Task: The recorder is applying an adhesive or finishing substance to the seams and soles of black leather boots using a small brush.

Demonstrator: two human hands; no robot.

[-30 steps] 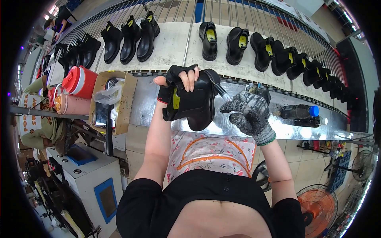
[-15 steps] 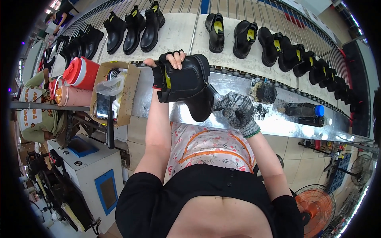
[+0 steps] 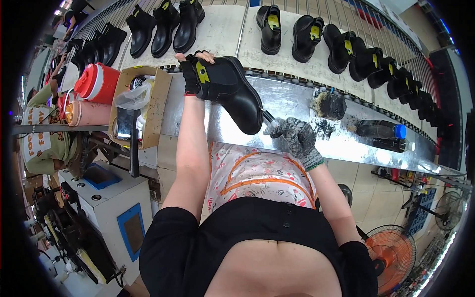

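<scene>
A black ankle boot with a yellow patch inside its shaft is held up over the metal ledge. My left hand, in a dark fingerless glove, grips the boot by its upper; much of that hand is hidden by it. The boot tilts with its toe toward me and to the right. My right hand, in a grey knitted glove, is closed round a small brush. The brush tip meets the sole edge near the toe. Right of this hand stands a black-crusted pot amid dark smears.
Beyond the ledge runs a roller conveyor bearing several black boots. Two dark bottles lie at the right. On the left are a cardboard box, a red jug and a co-worker. An orange fan stands lower right.
My left hand has turned the boot, so its side and toe now show more and its sole less. The brush has gone from the sole's middle edge toward the toe.
</scene>
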